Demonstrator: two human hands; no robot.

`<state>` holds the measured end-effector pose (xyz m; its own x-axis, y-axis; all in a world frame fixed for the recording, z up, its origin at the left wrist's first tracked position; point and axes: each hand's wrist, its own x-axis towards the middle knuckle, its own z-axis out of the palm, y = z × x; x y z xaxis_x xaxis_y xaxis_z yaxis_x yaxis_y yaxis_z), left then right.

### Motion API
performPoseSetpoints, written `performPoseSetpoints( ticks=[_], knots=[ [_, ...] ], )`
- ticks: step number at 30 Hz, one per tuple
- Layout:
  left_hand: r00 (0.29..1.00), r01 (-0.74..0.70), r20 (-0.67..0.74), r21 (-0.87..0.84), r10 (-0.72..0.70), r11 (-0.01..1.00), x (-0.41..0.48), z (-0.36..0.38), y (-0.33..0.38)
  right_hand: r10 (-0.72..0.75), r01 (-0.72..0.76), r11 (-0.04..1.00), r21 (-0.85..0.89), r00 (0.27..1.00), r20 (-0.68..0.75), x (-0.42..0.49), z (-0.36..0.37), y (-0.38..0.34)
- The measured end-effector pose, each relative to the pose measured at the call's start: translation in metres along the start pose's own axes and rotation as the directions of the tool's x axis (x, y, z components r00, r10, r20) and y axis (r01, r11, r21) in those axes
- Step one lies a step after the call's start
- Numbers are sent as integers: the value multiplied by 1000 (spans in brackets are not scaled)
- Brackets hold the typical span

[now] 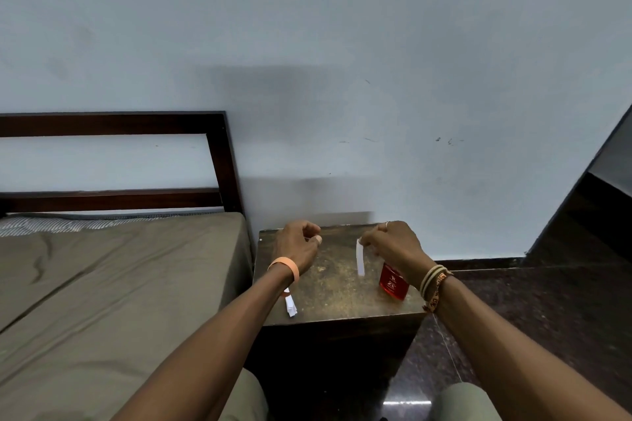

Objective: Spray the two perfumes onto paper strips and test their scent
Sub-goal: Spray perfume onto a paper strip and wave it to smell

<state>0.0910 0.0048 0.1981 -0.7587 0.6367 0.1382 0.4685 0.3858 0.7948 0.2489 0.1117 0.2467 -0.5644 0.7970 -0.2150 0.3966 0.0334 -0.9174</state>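
Your right hand pinched a paper strip hanging above the table, just left of the red perfume. Your left hand hovered loosely curled, empty. Spraying needed a steady strip, clear of fingers.

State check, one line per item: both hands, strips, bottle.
Left hand: fingers loosely curled above the bedside table, holding nothing that shows.
Right hand: grip pinched on the top of a paper strip.
Paper strip: hanging straight down, off the table.
Spare strips: lying at the table's left front edge, partly hidden by the left wrist.
Red perfume bottle: upright on the table, top hidden behind the right hand.
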Motion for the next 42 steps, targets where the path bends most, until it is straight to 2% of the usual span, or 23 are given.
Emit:
performPoseSetpoints(
  ticks=[1, 3, 4, 5, 7, 8, 9, 12, 13, 14, 16, 17, 20, 25, 29, 30, 32, 33, 34, 37, 38, 39, 42],
  knots=[
    [1000, -4, 3, 0, 4, 1000, 0, 0, 0, 4, -6, 998, 56, 999, 36, -1, -1, -2],
    [1000, -2, 9, -1, 2, 1000, 0, 1, -2, 47, -87, 951, 297, 989, 138, 2, -2, -8],
    [1000, 1, 8, -1, -1, 1000, 0, 1, -3, 57, -107, 935, 339, 987, 152, 2, -3, -9],
    [1000, 4, 5, 3, -4, 1000, 0, 1, -4, 50, -85, 952, 293, 991, 123, 4, -4, -7],
    [1000, -3, 12, 17, 3, 1000, -1, 2, -5, -15, 15, 1000, -2, 998, 61, 2, -3, 0],
    [1000, -10, 23, 23, 9, 1000, -1, 2, -5, -31, 36, 997, -63, 997, 72, -1, -1, 0],
    [999, -15, 36, 31, 13, 999, -1, 1, -6, -30, 33, 999, -26, 994, 108, -3, 0, 1],
    [999, -1, 53, 43, -1, 999, 0, -1, -6, 41, -105, 942, 318, 979, 200, -1, -1, -7],
    [999, 2, 51, 43, -4, 999, 0, -1, -6, 60, -130, 926, 354, 978, 200, 0, -1, -7],
    [999, 4, 48, 45, -7, 999, 0, -2, -7, 56, -101, 952, 289, 985, 162, 3, -1, -4],
    [999, 3, 46, 46, -5, 999, -1, -2, -6, 9, -11, 1000, 22, 997, 75, 0, 2, 2],
    [999, 1, 47, 45, -3, 999, -1, -3, -6, 1, -2, 1000, 12, 998, 66, -2, 3, 3],
    [999, 3, 39, 43, -4, 999, 0, -3, -5, 34, -51, 986, 162, 994, 105, 0, 3, 3],
    [999, -8, 38, 46, 6, 999, 0, -3, -4, 24, -40, 992, 121, 991, 130, 0, 2, 3],
    [999, -1, 32, 31, 0, 1000, 1, -2, -4, 45, -139, 897, 421, 973, 225, 4, -2, -4],
    [999, -1, 34, 31, 0, 1000, 1, -2, -4, 50, -134, 899, 416, 977, 206, 6, -2, -2],
    [999, -5, 39, 43, 3, 999, -1, -1, -5, 19, -32, 991, 127, 995, 102, 6, 0, 3],
    [999, -9, 43, 48, 7, 999, -1, 0, -5, -8, 5, 999, 33, 996, 83, 5, 0, 4],
    [999, -10, 46, 49, 8, 999, -1, 1, -6, -5, -3, 998, 68, 993, 114, 4, 2, 3],
    [999, -3, 47, 60, 0, 998, 0, 1, -6, 46, -119, 909, 398, 981, 189, 5, 1, -7],
    [999, -3, 45, 57, 0, 998, 0, 1, -6, 46, -116, 900, 420, 984, 173, 7, 0, -8],
    [999, -5, 42, 53, 3, 999, 0, 1, -5, 52, -110, 917, 384, 986, 158, 9, -1, -8],
    [999, -13, 39, 52, 11, 999, -1, 2, -3, 75, -89, 992, 92, 987, 144, 6, 0, 0]
  ],
)
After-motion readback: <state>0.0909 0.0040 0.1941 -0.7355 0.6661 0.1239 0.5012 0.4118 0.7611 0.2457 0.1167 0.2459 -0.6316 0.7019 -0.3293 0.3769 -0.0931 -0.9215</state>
